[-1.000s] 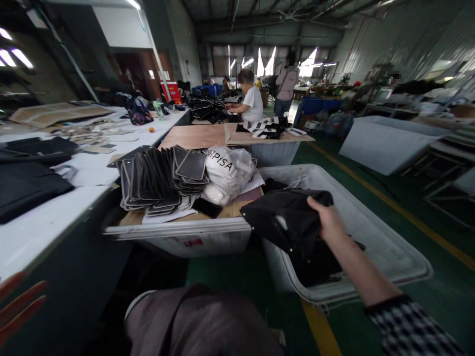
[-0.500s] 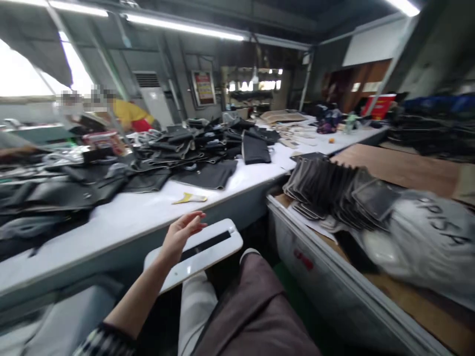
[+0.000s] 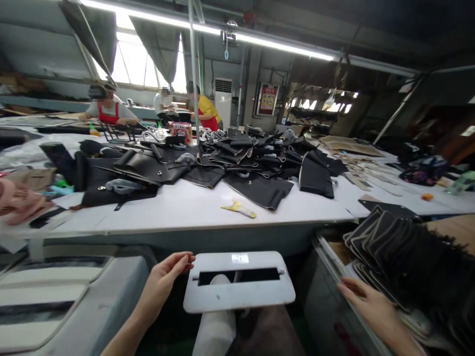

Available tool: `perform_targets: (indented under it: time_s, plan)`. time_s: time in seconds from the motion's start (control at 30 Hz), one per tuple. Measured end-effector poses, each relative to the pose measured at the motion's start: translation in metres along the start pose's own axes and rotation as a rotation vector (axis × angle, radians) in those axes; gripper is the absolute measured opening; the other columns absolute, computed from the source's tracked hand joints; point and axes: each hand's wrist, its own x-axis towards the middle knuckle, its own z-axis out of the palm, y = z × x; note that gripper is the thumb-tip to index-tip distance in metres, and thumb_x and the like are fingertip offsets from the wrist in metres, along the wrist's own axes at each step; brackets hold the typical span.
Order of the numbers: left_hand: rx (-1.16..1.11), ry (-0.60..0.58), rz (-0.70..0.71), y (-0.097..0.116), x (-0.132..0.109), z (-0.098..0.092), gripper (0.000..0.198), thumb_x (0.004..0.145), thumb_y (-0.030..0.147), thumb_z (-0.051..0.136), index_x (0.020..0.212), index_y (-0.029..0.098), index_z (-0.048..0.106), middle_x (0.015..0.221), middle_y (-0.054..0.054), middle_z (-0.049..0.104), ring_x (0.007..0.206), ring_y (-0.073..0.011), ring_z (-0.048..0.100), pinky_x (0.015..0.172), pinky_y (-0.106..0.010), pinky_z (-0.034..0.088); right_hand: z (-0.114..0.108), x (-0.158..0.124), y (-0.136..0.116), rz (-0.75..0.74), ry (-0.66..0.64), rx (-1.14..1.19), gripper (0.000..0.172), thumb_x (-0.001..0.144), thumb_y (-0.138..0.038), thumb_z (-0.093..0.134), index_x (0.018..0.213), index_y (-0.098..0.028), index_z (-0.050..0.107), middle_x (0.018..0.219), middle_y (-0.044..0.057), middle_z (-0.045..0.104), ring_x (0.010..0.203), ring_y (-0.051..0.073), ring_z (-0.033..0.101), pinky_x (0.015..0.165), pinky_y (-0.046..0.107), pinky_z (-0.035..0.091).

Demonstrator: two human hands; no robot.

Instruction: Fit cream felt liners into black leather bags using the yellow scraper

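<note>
Your left hand (image 3: 158, 287), loosely open and seemingly empty, is at the corner of a white, rectangular slotted board (image 3: 256, 295); contact is unclear. Your right hand (image 3: 376, 309), half-curled and seemingly empty, is beside stacked dark, flat panels (image 3: 393, 247). Beyond, a yellow pointed tool (image 3: 239, 208) and black leather-like pieces (image 3: 260, 188) lie on the white tabletop (image 3: 185, 210); farther back stands a yellow-sleeved person (image 3: 208, 108).

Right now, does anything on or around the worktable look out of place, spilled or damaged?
Nothing looks clearly spilled or damaged. The black pieces lie in a jumbled heap on the white table, overlapping at various angles. A small yellow tool lies loose and slanted near the table's front edge.
</note>
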Motion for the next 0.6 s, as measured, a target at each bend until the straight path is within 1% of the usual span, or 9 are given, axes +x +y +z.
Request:
perform_targets:
  time_s: [0.07, 0.1, 0.17, 0.23, 0.3, 0.37, 0.47, 0.53, 0.6]
  plan:
    - [0.073, -0.007, 0.019, -0.004, 0.013, -0.006, 0.041, 0.081, 0.053, 0.065, 0.104, 0.019, 0.071, 0.104, -0.008, 0.073, 0.097, -0.0272, 0.068, 0.092, -0.038, 0.052, 0.049, 0.055, -0.033, -0.175, -0.164, -0.200, 0.033, 0.085, -0.044, 0.053, 0.106, -0.022, 0.067, 0.105, 0.008, 0.072, 0.095, 0.024, 0.069, 0.086, 0.035, 0.056]
    - [0.134, -0.021, 0.047, -0.003, 0.023, -0.006, 0.039, 0.082, 0.052, 0.064, 0.104, 0.021, 0.072, 0.104, -0.007, 0.074, 0.098, -0.0275, 0.068, 0.092, -0.037, 0.052, 0.073, 0.086, -0.051, -0.275, -0.194, -0.345, 0.037, 0.089, -0.039, 0.046, 0.115, -0.019, 0.064, 0.113, 0.009, 0.070, 0.102, 0.023, 0.067, 0.090, 0.033, 0.054]
    - [0.286, -0.065, 0.149, 0.003, 0.049, 0.001, 0.033, 0.084, 0.049, 0.062, 0.104, 0.025, 0.073, 0.108, -0.005, 0.073, 0.103, -0.0276, 0.066, 0.094, -0.037, 0.051, 0.118, 0.145, -0.087, -0.392, -0.206, -0.468, 0.040, 0.089, -0.029, 0.044, 0.122, -0.013, 0.060, 0.123, 0.012, 0.065, 0.114, 0.023, 0.060, 0.099, 0.033, 0.047]
    - [0.427, -0.157, 0.295, 0.012, 0.081, 0.020, 0.027, 0.087, 0.043, 0.059, 0.108, 0.030, 0.071, 0.118, -0.004, 0.069, 0.113, -0.0269, 0.062, 0.101, -0.038, 0.047, 0.154, 0.194, -0.113, -0.467, -0.198, -0.557, 0.044, 0.086, -0.016, 0.044, 0.128, -0.010, 0.057, 0.132, 0.014, 0.059, 0.122, 0.025, 0.054, 0.103, 0.035, 0.043]
    - [0.536, -0.292, 0.440, 0.020, 0.119, 0.049, 0.029, 0.088, 0.036, 0.058, 0.116, 0.034, 0.067, 0.131, -0.002, 0.062, 0.124, -0.0260, 0.054, 0.108, -0.039, 0.040, 0.181, 0.231, -0.126, -0.522, -0.189, -0.656, 0.053, 0.081, -0.005, 0.042, 0.132, -0.010, 0.054, 0.139, 0.015, 0.052, 0.128, 0.030, 0.047, 0.103, 0.040, 0.041]
    - [0.640, -0.441, 0.537, 0.021, 0.158, 0.086, 0.043, 0.087, 0.031, 0.061, 0.129, 0.036, 0.057, 0.140, 0.000, 0.055, 0.135, -0.0268, 0.043, 0.113, -0.044, 0.033, 0.201, 0.257, -0.129, -0.568, -0.188, -0.751, 0.059, 0.078, 0.001, 0.041, 0.134, -0.011, 0.053, 0.142, 0.016, 0.049, 0.131, 0.035, 0.042, 0.101, 0.047, 0.040]
    - [0.758, -0.594, 0.644, 0.005, 0.215, 0.140, 0.066, 0.079, 0.033, 0.072, 0.140, 0.035, 0.046, 0.149, -0.003, 0.045, 0.142, -0.0328, 0.030, 0.116, -0.054, 0.022, 0.219, 0.282, -0.126, -0.643, -0.212, -0.862, 0.059, 0.078, 0.004, 0.040, 0.134, -0.011, 0.054, 0.140, 0.019, 0.051, 0.131, 0.037, 0.042, 0.100, 0.051, 0.039]
    - [0.812, -0.593, 0.696, -0.012, 0.247, 0.165, 0.063, 0.077, 0.042, 0.074, 0.135, 0.033, 0.051, 0.147, -0.006, 0.047, 0.140, -0.0370, 0.031, 0.114, -0.060, 0.018, 0.225, 0.294, -0.123, -0.688, -0.234, -0.917, 0.056, 0.081, 0.004, 0.037, 0.132, -0.011, 0.055, 0.136, 0.020, 0.054, 0.127, 0.037, 0.046, 0.097, 0.052, 0.041]
    - [0.844, -0.552, 0.728, -0.028, 0.271, 0.178, 0.048, 0.079, 0.046, 0.071, 0.124, 0.032, 0.059, 0.137, -0.006, 0.057, 0.136, -0.0369, 0.038, 0.113, -0.063, 0.016, 0.229, 0.302, -0.123, -0.721, -0.257, -0.958, 0.054, 0.083, 0.002, 0.037, 0.131, -0.011, 0.057, 0.132, 0.022, 0.056, 0.123, 0.038, 0.050, 0.093, 0.052, 0.044]
